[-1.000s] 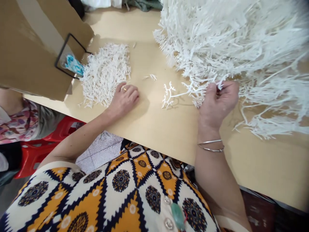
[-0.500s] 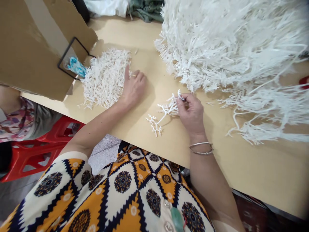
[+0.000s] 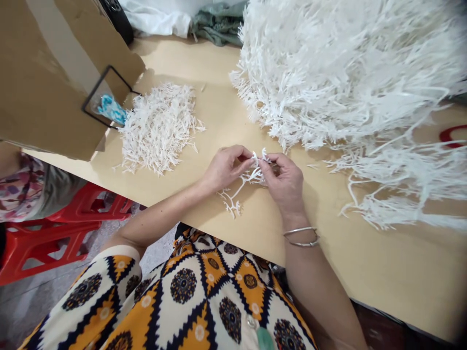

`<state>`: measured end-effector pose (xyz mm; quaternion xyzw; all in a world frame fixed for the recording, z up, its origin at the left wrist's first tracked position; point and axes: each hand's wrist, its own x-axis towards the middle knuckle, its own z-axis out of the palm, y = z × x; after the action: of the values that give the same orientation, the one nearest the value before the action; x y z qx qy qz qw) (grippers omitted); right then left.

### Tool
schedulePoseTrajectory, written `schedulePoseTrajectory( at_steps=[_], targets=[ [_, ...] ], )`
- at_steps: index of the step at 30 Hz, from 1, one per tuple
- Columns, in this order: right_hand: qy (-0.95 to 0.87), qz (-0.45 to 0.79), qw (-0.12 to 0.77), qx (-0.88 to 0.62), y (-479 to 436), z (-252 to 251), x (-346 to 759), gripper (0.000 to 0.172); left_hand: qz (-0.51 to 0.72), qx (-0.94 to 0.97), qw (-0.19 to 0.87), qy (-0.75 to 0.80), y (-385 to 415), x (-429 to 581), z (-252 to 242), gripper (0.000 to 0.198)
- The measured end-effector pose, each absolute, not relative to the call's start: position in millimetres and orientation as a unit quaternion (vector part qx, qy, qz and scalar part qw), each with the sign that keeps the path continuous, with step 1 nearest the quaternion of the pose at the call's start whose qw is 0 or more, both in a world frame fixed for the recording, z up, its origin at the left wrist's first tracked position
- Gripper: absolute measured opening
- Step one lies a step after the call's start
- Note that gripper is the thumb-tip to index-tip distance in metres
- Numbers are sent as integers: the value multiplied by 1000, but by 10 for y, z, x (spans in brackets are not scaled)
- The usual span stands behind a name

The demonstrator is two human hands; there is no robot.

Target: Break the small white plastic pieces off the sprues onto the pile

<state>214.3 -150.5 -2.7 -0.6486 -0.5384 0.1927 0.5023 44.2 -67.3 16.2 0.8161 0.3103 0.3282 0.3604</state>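
Observation:
Both hands meet over the wooden table (image 3: pixel 233 112) and pinch one white branched plastic piece (image 3: pixel 233 197). My left hand (image 3: pixel 225 166) grips its top from the left with fingers closed. My right hand (image 3: pixel 285 180), with two thin bangles on the wrist, holds the same piece from the right, fingers curled. The piece's lower branches hang toward the table's near edge. A small flat pile of short white bits (image 3: pixel 157 127) lies to the left. A large heap of white branched pieces (image 3: pixel 346 73) fills the right and far side.
A cardboard box (image 3: pixel 44 78) with a black wire frame and something blue stands at the left. Red plastic stools (image 3: pixel 47 233) and another person's patterned sleeve (image 3: pixel 18 187) are at the lower left. Cloth lies at the table's far edge.
My left hand left the small pile and came right to join the right hand on the branched piece. Earlier the right hand pulled that piece out of the big heap.

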Motion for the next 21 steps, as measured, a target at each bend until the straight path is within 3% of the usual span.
schedulePoseTrajectory(
  at_steps=[8, 14, 18, 21],
  targets=[
    [-555, 95, 464, -683, -1414, -25, 2061, 10, 283, 853, 325, 295, -696, 368, 138, 40],
    [-503, 85, 496, -703, -1357, -88, 2197, 12, 306, 844, 341, 280, -760, 353, 178, 41],
    [-492, 152, 535, -670, -1403, -70, 2255, 13, 400, 770, 180, 463, -604, 302, 94, 29],
    [-472, 199, 564, -648, -1428, -72, 2235, 12, 403, 751, 56, 519, -539, 252, 77, 54]
  ],
)
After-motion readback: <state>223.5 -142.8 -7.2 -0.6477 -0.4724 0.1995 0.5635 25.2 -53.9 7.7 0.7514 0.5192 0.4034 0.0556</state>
